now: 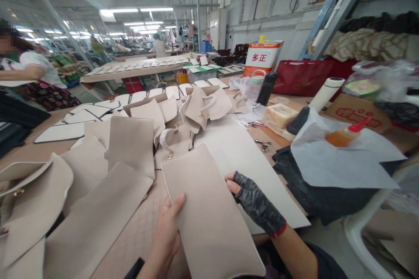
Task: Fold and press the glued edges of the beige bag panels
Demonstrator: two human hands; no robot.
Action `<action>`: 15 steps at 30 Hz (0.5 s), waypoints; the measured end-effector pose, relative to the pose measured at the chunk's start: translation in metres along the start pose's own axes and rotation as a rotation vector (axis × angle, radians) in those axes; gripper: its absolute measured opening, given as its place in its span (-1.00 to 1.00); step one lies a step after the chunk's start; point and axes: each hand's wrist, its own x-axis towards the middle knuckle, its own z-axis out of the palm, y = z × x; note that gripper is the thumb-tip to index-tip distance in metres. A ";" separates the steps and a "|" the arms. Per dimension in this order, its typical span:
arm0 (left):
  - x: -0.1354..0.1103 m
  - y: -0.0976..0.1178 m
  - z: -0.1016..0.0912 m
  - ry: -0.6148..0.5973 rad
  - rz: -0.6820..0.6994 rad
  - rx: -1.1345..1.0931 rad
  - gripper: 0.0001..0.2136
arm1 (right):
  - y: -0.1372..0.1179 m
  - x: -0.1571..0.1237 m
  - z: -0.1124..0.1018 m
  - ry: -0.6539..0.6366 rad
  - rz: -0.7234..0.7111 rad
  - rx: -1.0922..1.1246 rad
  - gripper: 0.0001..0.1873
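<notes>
A flat beige bag panel with rounded corners and a pale edge is held up slantwise in front of me. My left hand, bare, grips its left edge, with the thumb on the face and the fingers behind. At the right edge, my right hand wears a dark grey fingerless glove; its thumb and fingers close on that edge. Beneath and beyond the panel lies a large white board. Left of my hands, beige bag pieces are piled on the table, some with wrapped handles and gold fittings.
Clippers, a black bottle and a glue bottle with a red tip stand or lie at the right. White panels with dark edges line the far table side. A white chair is close on my right. Another person works at far left.
</notes>
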 end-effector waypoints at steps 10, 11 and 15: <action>0.017 -0.008 -0.005 -0.021 -0.018 0.035 -0.66 | 0.019 -0.011 0.001 -0.096 0.106 0.192 -0.68; 0.017 -0.008 -0.005 -0.023 -0.015 0.038 -0.66 | 0.019 -0.011 0.001 -0.090 0.105 0.218 -0.68; 0.019 -0.006 -0.006 -0.025 -0.026 0.060 -0.64 | 0.019 -0.010 -0.001 -0.110 0.184 0.271 -0.70</action>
